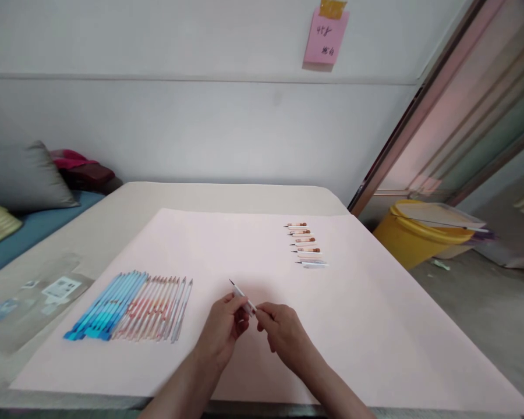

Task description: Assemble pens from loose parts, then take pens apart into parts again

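Observation:
A slim white pen (240, 290) with a dark pointed tip is held over the pink sheet, its tip slanting up and to the left. My left hand (227, 319) pinches the barrel between thumb and fingers. At the rear end of the pen, the fingers of my right hand (283, 331) are closed on it, close beside the left fingertips. What exactly lies between the right fingertips is partly hidden. To the left lies a row of several blue pens (113, 302), followed by several pink and clear pens (157, 305) side by side.
Several slim pens with brown-and-cream parts (305, 240) lie spaced out at the back right. The pink sheet (367, 349) covers much of the table. Clear plastic packaging (30, 320) lies at the left, near a grey cushion (24, 174). A yellow bucket (408, 238) stands right of the table.

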### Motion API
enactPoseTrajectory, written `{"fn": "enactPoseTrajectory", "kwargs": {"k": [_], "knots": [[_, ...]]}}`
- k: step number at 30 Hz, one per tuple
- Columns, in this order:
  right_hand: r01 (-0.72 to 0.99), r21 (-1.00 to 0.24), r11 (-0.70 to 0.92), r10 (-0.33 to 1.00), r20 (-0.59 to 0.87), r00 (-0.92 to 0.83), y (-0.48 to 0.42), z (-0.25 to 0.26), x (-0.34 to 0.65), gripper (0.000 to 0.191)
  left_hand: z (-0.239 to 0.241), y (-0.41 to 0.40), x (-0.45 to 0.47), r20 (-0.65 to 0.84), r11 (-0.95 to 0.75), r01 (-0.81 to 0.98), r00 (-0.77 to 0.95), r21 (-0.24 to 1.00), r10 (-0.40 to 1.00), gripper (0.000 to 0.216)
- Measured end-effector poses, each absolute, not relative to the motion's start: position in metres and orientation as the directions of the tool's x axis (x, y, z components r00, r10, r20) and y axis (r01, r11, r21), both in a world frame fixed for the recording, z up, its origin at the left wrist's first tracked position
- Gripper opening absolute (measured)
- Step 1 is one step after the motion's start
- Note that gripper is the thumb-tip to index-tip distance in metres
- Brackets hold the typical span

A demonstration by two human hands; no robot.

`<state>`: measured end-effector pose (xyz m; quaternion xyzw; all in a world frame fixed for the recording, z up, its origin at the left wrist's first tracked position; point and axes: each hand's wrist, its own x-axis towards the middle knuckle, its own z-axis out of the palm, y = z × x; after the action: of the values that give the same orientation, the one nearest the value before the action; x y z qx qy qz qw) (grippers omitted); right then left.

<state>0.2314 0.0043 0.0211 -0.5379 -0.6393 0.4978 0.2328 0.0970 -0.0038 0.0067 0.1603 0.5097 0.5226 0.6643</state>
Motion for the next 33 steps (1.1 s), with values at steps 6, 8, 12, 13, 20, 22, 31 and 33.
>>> {"fn": "enactPoseTrajectory", "kwargs": {"k": [6,8,12,13,20,22,31,33], "knots": [[0.184,-0.907,-0.379,0.885,-0.413,-0.214,0.014,0.022,0.237,0.033,0.011,0.003,0.08,-0.519,0.357,-0.566,-0.15,0.743,0.842,0.014],[0.068,-0.909,-0.411,0.886,-0.416,-0.207,0.016,0.021,0.239,0.037,0.012,0.003,0.08,-0.528,0.379,-0.558,-0.129,0.738,0.839,0.014],[-0.103,-0.903,-0.416,0.9,-0.394,-0.185,0.018,0.02,0.241,0.034,0.012,-0.003,0.09,-0.534,0.443,-0.516,-0.032,0.733,0.845,0.014],[-0.123,-0.902,-0.415,0.904,-0.392,-0.173,0.018,0.019,0.241,0.032,0.012,-0.004,0.093,-0.535,0.459,-0.503,-0.009,0.732,0.845,0.014],[-0.169,-0.905,-0.39,0.921,-0.38,-0.089,0.016,0.012,0.236,0.019,0.01,-0.014,0.113,-0.542,0.513,-0.455,0.077,0.728,0.837,0.017],[-0.178,-0.912,-0.369,0.929,-0.361,-0.074,0.015,0.01,0.233,0.019,0.01,-0.015,0.117,-0.538,0.515,-0.439,0.082,0.736,0.839,0.018],[-0.132,-0.939,-0.317,0.947,-0.306,-0.099,0.014,0.004,0.229,0.015,0.012,-0.018,0.122,-0.52,0.501,-0.42,0.077,0.757,0.851,0.023],[-0.12,-0.945,-0.304,0.952,-0.294,-0.09,0.014,0.003,0.228,0.016,0.012,-0.018,0.12,-0.516,0.493,-0.426,0.067,0.759,0.854,0.023]]}}
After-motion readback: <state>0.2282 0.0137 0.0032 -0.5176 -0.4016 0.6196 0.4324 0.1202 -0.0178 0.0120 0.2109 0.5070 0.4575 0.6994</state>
